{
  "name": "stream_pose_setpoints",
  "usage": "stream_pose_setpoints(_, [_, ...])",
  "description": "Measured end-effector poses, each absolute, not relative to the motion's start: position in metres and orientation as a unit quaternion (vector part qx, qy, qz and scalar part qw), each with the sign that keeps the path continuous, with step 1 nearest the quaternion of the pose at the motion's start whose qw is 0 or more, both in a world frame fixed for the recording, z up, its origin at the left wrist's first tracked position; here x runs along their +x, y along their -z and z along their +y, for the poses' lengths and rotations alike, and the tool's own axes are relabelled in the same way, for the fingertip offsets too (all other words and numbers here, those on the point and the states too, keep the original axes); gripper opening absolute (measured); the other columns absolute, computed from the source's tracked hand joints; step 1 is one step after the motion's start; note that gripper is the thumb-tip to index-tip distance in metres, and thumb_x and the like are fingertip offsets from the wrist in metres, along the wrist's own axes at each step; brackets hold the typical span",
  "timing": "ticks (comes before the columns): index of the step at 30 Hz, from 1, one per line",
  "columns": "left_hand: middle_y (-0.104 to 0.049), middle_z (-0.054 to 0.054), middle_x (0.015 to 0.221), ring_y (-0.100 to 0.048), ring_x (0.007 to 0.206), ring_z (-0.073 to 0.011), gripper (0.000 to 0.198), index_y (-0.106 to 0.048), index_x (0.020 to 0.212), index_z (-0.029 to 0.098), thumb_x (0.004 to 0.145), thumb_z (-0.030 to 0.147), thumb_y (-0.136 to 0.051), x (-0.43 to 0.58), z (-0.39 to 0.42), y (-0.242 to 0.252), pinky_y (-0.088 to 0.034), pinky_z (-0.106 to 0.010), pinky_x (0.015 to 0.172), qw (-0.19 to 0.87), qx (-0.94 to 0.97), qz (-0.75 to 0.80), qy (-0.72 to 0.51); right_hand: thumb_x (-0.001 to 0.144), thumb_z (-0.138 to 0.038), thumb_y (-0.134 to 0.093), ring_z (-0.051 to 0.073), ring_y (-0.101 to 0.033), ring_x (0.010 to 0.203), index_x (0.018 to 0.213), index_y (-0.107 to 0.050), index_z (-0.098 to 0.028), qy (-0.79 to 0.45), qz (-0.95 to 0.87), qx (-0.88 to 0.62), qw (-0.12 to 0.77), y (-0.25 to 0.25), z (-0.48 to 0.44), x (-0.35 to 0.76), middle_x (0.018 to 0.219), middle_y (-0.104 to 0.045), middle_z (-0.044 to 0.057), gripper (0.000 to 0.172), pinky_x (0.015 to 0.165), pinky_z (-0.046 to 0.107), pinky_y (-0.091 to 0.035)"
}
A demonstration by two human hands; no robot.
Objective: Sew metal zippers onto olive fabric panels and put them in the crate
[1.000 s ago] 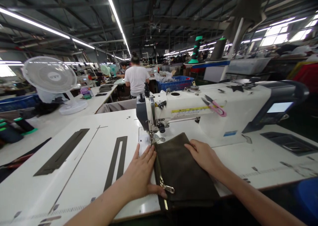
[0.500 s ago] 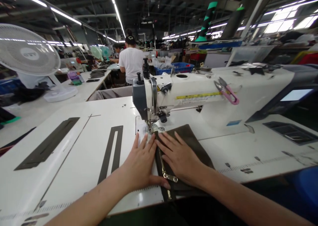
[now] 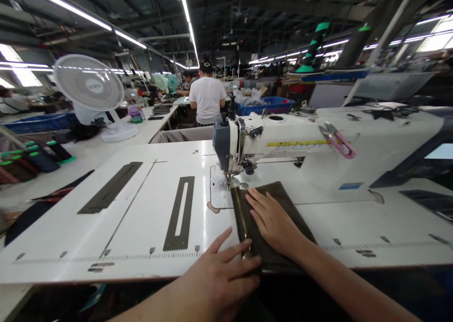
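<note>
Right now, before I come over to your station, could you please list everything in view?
Table: 1, white, beneath the work
Sewing machine: 1, white and dark grey, on the table
Cloth piece: 1, dark olive, at the needle
Zip: 1, gold-toned, along the cloth's left side
Snips: 1, pink-handled, on the machine arm
Slotted strip: 1, dark olive, left of the cloth
Overlapping strips: count unclear, dark olive, farther left
Spools: several, dark with green, far left
Fan: 1 large, white, back left
Basket: 1, blue, behind the machine
Far background: too blurred to count
Left hand: 1, bare, at the zip's near end
Right hand: 1, bare, flat on the cloth
</note>
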State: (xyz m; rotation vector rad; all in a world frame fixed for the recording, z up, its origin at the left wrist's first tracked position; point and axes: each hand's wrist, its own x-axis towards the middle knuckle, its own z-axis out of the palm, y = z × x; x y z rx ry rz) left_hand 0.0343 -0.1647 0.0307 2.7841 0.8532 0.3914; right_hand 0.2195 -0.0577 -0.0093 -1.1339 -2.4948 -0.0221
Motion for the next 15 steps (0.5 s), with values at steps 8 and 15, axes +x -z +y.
stream_pose_setpoints(8, [-0.021,-0.018,0.144,-0.02,0.132,-0.0338,0.077,-0.007,0.142,0.013,0.085,0.044,-0.049,-0.037,-0.186,-0.036,-0.02,-0.056,0.105,-0.103,0.816,0.556,-0.124,0.09,-0.032,-0.035,0.024,-0.028,0.13,0.133,-0.038,-0.014,0.021,-0.903,-0.393,0.169,0.016,-0.057,0.219,0.139,-0.035,0.01,0.047,0.104,0.052,-0.026])
stream_pose_setpoints(15, [-0.037,-0.006,0.139,-0.039,0.123,-0.0282,0.06,-0.018,0.141,0.025,0.087,0.033,-0.043,-0.063,-0.217,0.005,-0.031,-0.041,0.102,-0.199,0.834,0.513,-0.051,0.091,-0.033,-0.032,0.024,-0.025,0.131,0.135,-0.035,-0.012,0.024,-0.908,-0.386,0.162,0.01,-0.06,0.21,0.142,-0.028,0.009,0.049,0.104,0.052,-0.026])
